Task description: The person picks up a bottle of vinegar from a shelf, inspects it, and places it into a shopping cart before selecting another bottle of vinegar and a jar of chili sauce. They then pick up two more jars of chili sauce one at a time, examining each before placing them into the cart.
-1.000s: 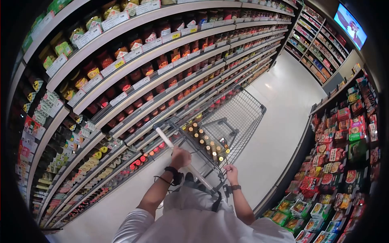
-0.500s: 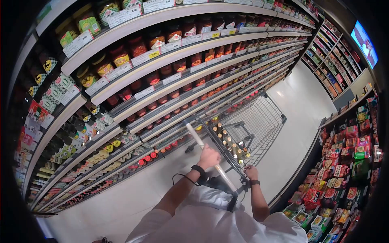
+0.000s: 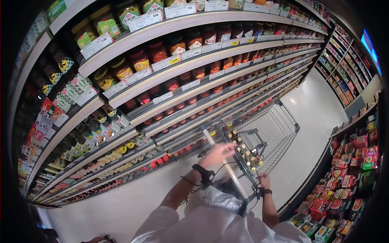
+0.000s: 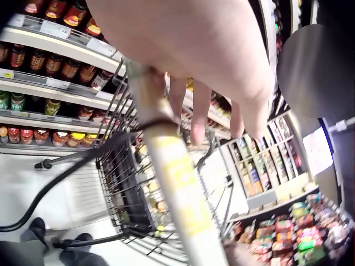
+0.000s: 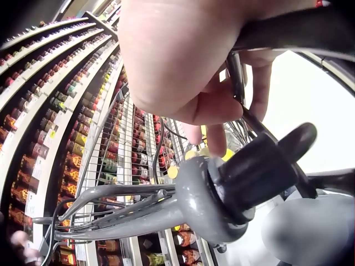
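My left hand (image 3: 219,154) lies over the pale handle bar (image 3: 228,172) of a shopping cart (image 3: 279,131), its fingers stretched out past the bar. In the left wrist view, those fingers hang straight beyond the handle, not wrapped around it. My right hand (image 3: 264,181) is at the near right corner of the cart, its fingers curled about the dark side rim. In the right wrist view, the grey corner joint (image 5: 205,194) sits just below this hand. Several bottles with gold and yellow caps (image 3: 243,150) stand in the near part of the basket.
Long shelves of jars (image 3: 158,52) with price tags (image 3: 148,20) run along the left side. Packaged food (image 3: 340,182) fills a display on the right. Pale floor (image 3: 312,117) stretches ahead between them toward a far shelf (image 3: 344,60). A black cable (image 4: 61,185) hangs near the handle.
My left hand has loosened from the handle bar and its fingers have straightened. The cart has shifted right in the head view. My right hand keeps its place at the cart's corner.
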`<action>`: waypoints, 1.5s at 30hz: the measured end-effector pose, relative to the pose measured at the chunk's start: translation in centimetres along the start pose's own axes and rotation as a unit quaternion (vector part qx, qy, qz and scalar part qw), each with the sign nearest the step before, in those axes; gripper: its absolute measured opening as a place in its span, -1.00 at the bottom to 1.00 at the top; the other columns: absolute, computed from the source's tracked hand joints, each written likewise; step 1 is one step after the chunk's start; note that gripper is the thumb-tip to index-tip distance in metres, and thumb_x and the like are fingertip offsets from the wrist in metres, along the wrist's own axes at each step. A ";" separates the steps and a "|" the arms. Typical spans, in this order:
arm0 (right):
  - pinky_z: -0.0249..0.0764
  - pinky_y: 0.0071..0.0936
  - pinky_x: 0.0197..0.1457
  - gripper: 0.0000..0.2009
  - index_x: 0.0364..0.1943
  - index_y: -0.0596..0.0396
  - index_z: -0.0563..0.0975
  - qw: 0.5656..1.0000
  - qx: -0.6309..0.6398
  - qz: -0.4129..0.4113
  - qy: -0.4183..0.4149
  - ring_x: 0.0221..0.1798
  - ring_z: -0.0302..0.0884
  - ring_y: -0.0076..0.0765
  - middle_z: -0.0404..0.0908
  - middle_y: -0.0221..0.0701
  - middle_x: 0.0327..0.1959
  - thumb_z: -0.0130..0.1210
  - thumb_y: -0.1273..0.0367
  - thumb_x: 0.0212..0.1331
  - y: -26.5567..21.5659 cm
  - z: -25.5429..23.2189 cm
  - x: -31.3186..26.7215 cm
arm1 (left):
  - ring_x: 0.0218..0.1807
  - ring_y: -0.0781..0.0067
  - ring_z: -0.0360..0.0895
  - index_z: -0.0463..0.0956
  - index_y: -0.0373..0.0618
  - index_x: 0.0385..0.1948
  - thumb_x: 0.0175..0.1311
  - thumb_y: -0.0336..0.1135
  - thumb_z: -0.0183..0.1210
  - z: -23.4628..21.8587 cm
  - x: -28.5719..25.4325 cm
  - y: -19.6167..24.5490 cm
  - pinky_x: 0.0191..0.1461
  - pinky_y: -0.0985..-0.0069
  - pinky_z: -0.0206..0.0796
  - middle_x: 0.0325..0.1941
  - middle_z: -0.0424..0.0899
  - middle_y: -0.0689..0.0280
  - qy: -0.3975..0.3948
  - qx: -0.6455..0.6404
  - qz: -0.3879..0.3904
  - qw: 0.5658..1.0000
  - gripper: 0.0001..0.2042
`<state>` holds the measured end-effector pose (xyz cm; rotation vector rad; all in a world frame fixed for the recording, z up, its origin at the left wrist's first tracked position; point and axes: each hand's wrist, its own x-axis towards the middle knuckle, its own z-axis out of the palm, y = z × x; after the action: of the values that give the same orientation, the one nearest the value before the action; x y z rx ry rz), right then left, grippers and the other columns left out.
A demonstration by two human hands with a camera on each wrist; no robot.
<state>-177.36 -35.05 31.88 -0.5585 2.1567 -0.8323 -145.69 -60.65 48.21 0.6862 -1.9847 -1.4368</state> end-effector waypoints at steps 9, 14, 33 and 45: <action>0.45 -0.48 -0.48 -0.84 -0.29 0.16 0.64 0.999 -0.015 -0.041 0.029 -0.52 0.58 -0.48 0.77 -0.31 -0.42 0.07 0.40 0.23 2.3 0.9 1.4 | -0.11 0.25 0.63 0.60 -0.14 -0.04 0.20 -0.37 0.32 -26.3 0.3 18.6 0.03 0.35 0.44 -0.14 0.70 0.20 0.433 0.408 0.234 0.769 -0.72; 0.54 -0.42 -0.11 -0.73 -0.29 0.07 0.70 0.999 -0.035 0.009 0.021 -0.24 0.73 -0.37 0.81 -0.37 -0.35 -0.06 0.50 0.07 0.1 0.6 0.2 | 0.16 0.09 0.50 0.57 -0.06 0.03 0.14 -0.32 0.35 -33.4 -2.0 22.4 0.31 0.21 0.24 0.04 0.63 0.22 0.466 0.607 0.222 0.604 -0.62; 0.52 -0.41 -0.19 -0.81 -0.30 0.10 0.71 0.996 -0.045 -0.031 0.064 -0.33 0.67 -0.38 0.79 -0.34 -0.40 0.07 0.39 0.18 -0.7 0.8 -1.1 | -0.20 -0.30 0.63 0.62 -0.45 -0.44 0.27 0.25 0.21 -42.5 -1.7 20.7 -0.06 0.02 0.44 -0.41 0.62 -0.27 0.449 0.591 -0.117 0.661 -0.33; 0.52 -0.41 -0.25 -0.83 -0.30 0.13 0.69 0.997 -0.036 -0.044 0.061 -0.38 0.66 -0.38 0.77 -0.33 -0.42 0.08 0.40 0.18 -0.8 0.7 -1.1 | -0.02 -0.21 0.61 0.67 -0.08 0.01 0.29 0.17 0.18 -42.7 -2.4 21.8 0.04 0.15 0.41 -0.16 0.70 -0.11 0.396 0.509 -0.073 0.761 -0.49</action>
<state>-176.02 -35.26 32.59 -0.6588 2.2951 -0.8580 -114.85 -80.60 79.12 1.5914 -1.8326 0.1292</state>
